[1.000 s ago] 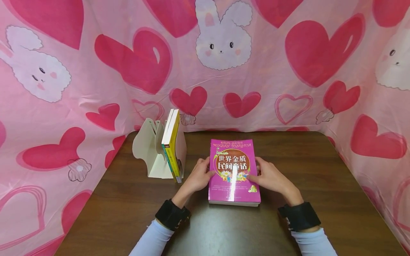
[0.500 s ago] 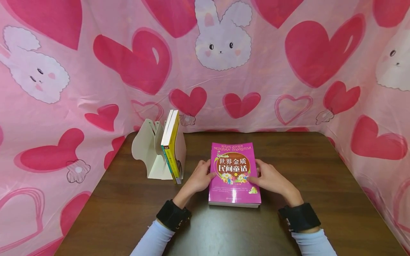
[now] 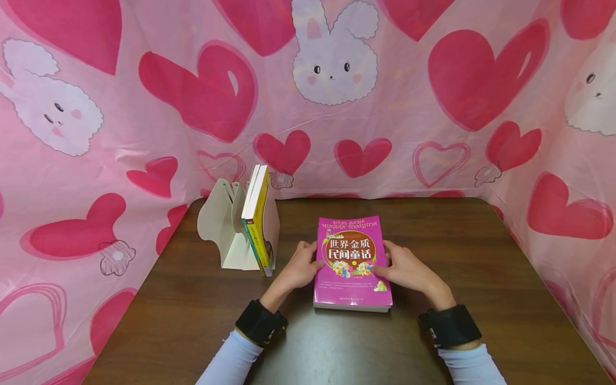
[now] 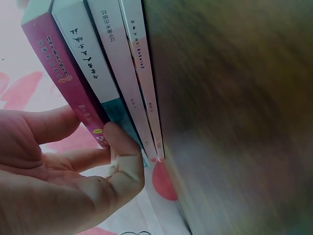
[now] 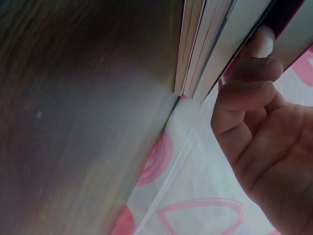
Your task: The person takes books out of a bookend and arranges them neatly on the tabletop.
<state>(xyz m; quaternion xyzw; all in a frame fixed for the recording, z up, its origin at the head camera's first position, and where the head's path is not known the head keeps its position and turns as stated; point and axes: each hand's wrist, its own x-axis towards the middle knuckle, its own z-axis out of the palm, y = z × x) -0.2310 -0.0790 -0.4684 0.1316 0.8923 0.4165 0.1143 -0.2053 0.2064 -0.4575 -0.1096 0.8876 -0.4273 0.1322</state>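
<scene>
A purple paperback book with white Chinese lettering lies face up on top of a stack of books at the middle of the table. My left hand grips its left side, thumb on the cover. From the right, my right hand holds the opposite edge, thumb also on the cover. In the left wrist view, a white-and-teal book and thinner pale books lie beneath the purple spine. The right wrist view shows curled fingertips at a narrow gap under the purple book.
A cream book rack stands to the left on the brown wooden table, with a yellow-spined book and others upright in its right slot. A pink heart-and-rabbit cloth hangs behind and along both sides.
The far end of the purple book has sunk slightly, and the glare on its cover has faded. Both hands keep nearly the same place and grip.
</scene>
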